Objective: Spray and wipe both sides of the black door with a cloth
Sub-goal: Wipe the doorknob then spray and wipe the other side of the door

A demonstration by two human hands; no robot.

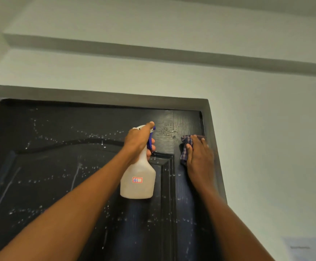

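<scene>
Head view looks steeply up at the black door [68, 166], which fills the lower left and centre of the frame, its long axis running up to the top edge under the grey lintel [97, 95]. Droplets speckle most of the panel. Left hand [139, 141] is curled round the neck of the white spray bottle [138, 180], nozzle toward the door. Right hand [198, 157], fingers straight, presses the checked cloth [186, 146] flat against the door's upper right corner, so it is the nearer hand to wipe leftward and down across the wet surface.
</scene>
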